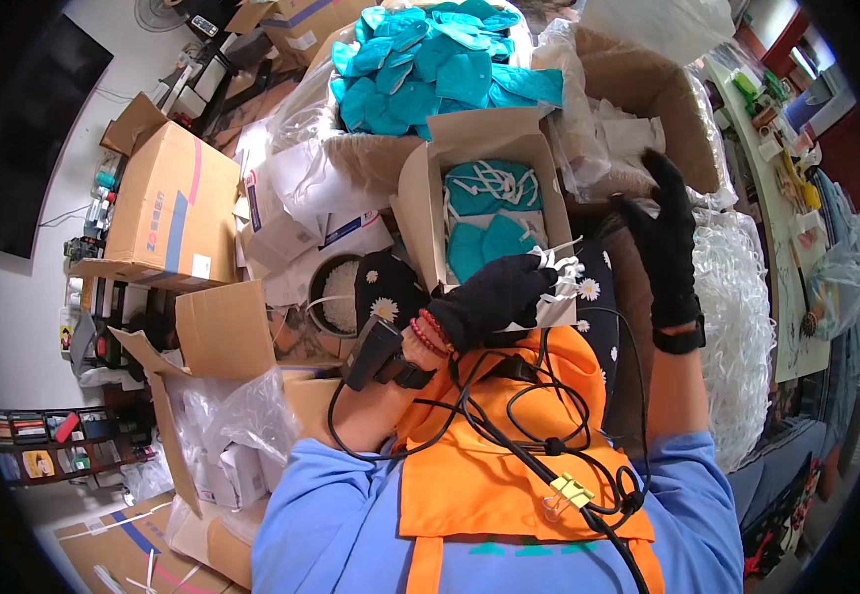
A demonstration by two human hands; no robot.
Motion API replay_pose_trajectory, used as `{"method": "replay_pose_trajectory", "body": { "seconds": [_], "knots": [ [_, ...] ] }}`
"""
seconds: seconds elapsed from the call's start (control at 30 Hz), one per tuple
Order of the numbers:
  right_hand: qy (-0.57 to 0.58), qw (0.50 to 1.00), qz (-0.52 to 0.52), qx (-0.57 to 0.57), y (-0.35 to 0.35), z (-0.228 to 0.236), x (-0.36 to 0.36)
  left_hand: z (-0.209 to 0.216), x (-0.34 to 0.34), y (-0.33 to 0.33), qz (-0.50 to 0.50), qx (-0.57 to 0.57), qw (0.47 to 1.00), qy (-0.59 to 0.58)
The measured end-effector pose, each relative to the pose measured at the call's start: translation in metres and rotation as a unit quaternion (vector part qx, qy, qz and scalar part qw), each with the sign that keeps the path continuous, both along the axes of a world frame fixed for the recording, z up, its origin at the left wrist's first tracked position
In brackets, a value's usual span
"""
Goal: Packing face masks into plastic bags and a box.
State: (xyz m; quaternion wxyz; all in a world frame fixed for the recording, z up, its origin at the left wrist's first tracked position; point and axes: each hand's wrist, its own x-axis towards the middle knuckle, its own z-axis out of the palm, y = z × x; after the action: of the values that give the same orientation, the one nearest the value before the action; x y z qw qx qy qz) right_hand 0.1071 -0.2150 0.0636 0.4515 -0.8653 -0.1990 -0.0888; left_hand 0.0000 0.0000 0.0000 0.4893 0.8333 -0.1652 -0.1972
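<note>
Strips [566,272] rightward from left hand [494,299]

Pads [468,247] in the central box [489,134]

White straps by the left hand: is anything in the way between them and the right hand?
Nothing visible: there's just a gap between the white straps and the right hand, with flowered cloth below.

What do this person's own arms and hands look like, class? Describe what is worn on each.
Both arms have light blue sleeves. The left hand wears a black glove, with a red beaded bracelet and a boxy black device strapped near the wrist, trailing a black cable. The right hand has a matching glove and a black wrist strap.
</note>
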Motion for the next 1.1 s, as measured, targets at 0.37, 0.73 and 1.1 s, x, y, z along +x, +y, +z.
{"method": "replay_pose_trajectory", "body": {
  "seconds": [0.37,0.73,1.1],
  "knots": [
    [0.413,0.848,0.331,-0.019,0.028,-0.005,-0.06,0.054,-0.005,0.022,0.055,-0.052,0.996,0.047],
    [0.332,0.875,0.335,0.107,0.011,-0.006,-0.082,0.022,-0.03,0.005,-0.025,-0.097,0.971,-0.216],
    [0.111,0.786,0.594,0.127,0.006,0.088,-0.122,0.07,-0.068,-0.012,-0.129,-0.391,0.84,0.354]
  ]
}}
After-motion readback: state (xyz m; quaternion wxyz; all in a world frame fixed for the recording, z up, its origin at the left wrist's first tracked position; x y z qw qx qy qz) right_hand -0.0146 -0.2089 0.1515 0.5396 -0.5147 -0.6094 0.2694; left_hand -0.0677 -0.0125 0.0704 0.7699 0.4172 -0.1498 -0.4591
